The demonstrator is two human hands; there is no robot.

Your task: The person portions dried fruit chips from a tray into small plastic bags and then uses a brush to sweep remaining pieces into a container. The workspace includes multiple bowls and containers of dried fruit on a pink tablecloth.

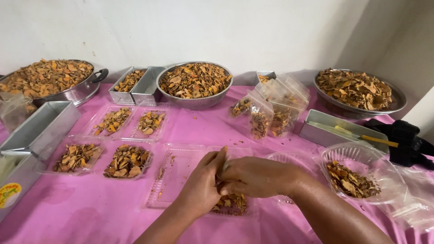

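My left hand (pixel 202 185) and my right hand (pixel 257 176) meet over a clear plastic tray (pixel 176 174) on the pink tablecloth (pixel 81 212). Fingers of both hands are closed together around a small clump of dried orange-brown chips (pixel 231 203), and more of these chips lie in the tray section just below the hands. What exactly sits between the fingers is mostly hidden. The tray's left section holds only a few crumbs.
Several filled clear trays (pixel 126 161) lie to the left. A metal colander (pixel 194 83) and two wide pans (pixel 49 79) (pixel 357 92) of chips stand at the back. Filled bags (pixel 266 115), metal tins (pixel 38 129), a clear bowl (pixel 361 174) and a black object (pixel 404 140) sit around.
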